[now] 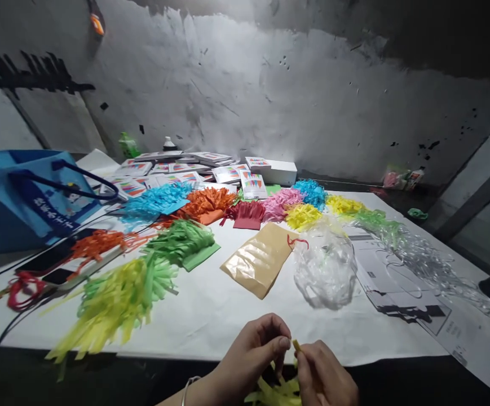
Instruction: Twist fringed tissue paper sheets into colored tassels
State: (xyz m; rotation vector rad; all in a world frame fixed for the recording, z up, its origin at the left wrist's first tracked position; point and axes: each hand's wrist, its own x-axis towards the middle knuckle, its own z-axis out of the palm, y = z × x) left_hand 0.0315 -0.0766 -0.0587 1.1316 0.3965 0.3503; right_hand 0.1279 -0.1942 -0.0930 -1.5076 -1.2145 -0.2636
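At the table's near edge, my right hand (pixel 325 373) pinches the narrow twisted top of a yellow paper tassel (pixel 296 344). Loose yellow paper strips (pixel 276 392) hang below, between and under both hands. Close beside it on the left, my left hand (pixel 255 352) has its fingers curled and the thumb against the forefinger; whatever is between them is too small to make out. Beyond the hands lie a brown paper envelope (pixel 255 259) and a crumpled clear plastic bag (pixel 325 268) with a red string (pixel 298 242).
Yellow fringe (pixel 113 304), green fringe (pixel 181 242) and several other coloured paper bundles cover the left and back. A blue bag (pixel 37 197) stands far left. Printed packs (pixel 185 169) are piled before the wall. Clear plastic strands (pixel 431 265) and printed sheets (pixel 380 270) lie right.
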